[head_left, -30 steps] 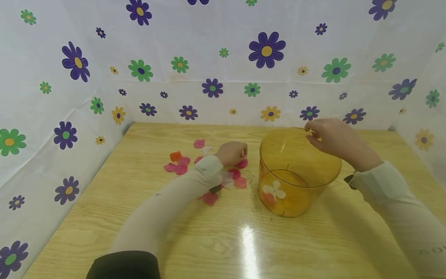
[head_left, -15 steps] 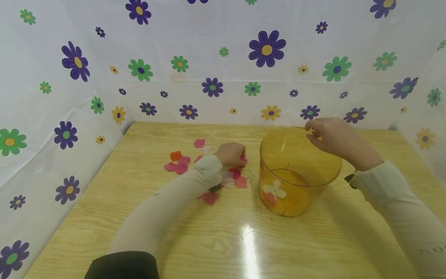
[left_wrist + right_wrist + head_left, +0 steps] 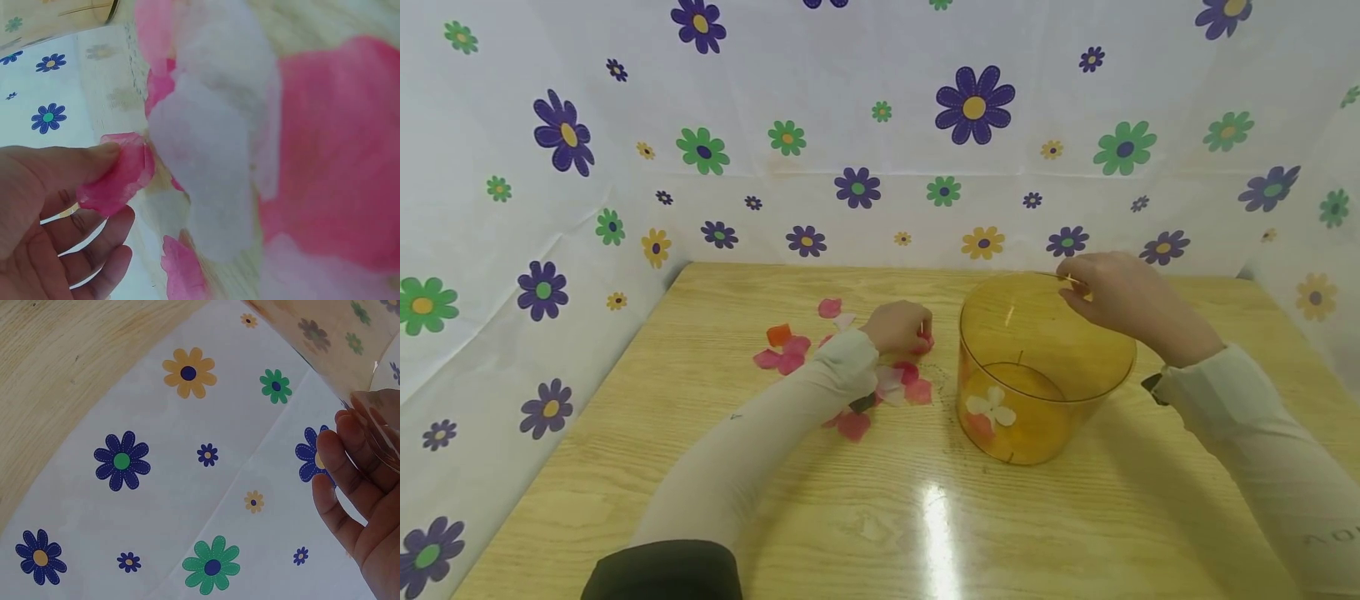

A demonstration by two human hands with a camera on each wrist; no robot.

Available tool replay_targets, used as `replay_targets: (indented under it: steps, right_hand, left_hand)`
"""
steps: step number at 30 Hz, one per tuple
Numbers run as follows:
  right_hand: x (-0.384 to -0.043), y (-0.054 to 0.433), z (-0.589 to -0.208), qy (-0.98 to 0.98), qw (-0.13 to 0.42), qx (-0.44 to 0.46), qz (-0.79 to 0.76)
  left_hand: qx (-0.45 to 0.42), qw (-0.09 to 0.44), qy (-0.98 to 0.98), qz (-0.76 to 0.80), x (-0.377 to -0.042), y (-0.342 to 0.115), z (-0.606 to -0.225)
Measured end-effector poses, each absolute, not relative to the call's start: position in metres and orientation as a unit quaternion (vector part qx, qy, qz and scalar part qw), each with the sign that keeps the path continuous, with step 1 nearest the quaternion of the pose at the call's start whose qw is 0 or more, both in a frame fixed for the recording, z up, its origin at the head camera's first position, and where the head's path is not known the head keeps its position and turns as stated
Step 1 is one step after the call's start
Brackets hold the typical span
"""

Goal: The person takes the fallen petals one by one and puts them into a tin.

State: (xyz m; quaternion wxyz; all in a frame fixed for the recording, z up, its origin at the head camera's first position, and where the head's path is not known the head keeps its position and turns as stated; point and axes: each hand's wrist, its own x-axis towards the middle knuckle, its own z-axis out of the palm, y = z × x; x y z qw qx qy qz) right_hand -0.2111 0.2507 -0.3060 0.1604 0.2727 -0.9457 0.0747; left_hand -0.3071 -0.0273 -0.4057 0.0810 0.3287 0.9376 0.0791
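Observation:
In the head view my left hand (image 3: 897,327) is low over the scattered petals, left of the amber see-through bucket (image 3: 1056,429). Between its thumb and fingers it pinches a pink petal (image 3: 130,174), seen clearly in the left wrist view. My right hand (image 3: 1123,304) grips the bucket's far right rim, thumb inside and fingers outside. The bucket stands upright on the table. Through its wall show a white flower-shaped piece (image 3: 992,407) and a coral petal (image 3: 981,426). Other pink and white petals (image 3: 917,392) lie under and around my left forearm, which hides some of them.
The wooden table (image 3: 820,517) carries an orange petal (image 3: 778,336) and more pink petals (image 3: 790,363) toward the left. Behind and at the sides hangs a white cloth (image 3: 895,146) printed with flowers.
The pink petal has come up slightly off the table in my left hand's pinch. My right hand keeps its grip on the bucket rim, and the bucket stays in place.

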Motion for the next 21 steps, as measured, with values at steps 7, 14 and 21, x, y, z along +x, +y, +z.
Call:
replay_targets:
  steps: [7,14,21]
  right_hand:
    - [-0.2107,0.2500,-0.3062,-0.946,0.161,0.273,0.076]
    - [-0.2099,0.2497,-0.3050,-0.948,0.158,0.268,0.072]
    - [-0.2092,0.2497,-0.3039,-0.950,0.150,0.263,0.073]
  left_hand:
    - [0.328,0.079,0.938,0.075,-0.3055,-0.0276,-0.4057]
    - [0.328,0.082,0.938,0.073,-0.3028,-0.0277,-0.4013]
    - [0.327,0.107,0.937,0.064,-0.3032,-0.0293,-0.4030]
